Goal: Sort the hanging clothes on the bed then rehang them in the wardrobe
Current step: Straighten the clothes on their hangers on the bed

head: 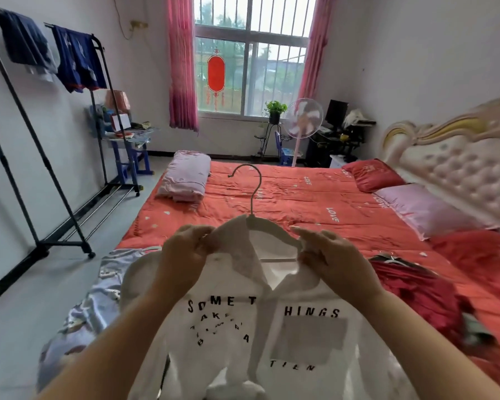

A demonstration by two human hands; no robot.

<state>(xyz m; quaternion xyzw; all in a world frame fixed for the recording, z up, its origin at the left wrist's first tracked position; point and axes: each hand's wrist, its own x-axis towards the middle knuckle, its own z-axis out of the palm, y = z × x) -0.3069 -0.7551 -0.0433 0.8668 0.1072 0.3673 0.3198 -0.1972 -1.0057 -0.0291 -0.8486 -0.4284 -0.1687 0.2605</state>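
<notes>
A white collared shirt [257, 336] with black lettering hangs in front of me over the near end of the bed [315, 203]. It sits on a white hanger [269, 230] whose metal hook points up. My left hand [182, 252] pinches the shirt's left collar and shoulder. My right hand [329, 255] grips the hanger's right arm and the shirt's other shoulder. A pale blue satin garment [93, 301] lies on the bed's near left corner. A dark red garment [416, 287] lies to the right.
A black clothes rail [41, 157] stands along the left wall with two dark blue garments [78, 59] over it. A folded pink quilt [185, 177] and pillows [425, 209] lie on the bed. A fan [303, 118], desk and window are at the far end.
</notes>
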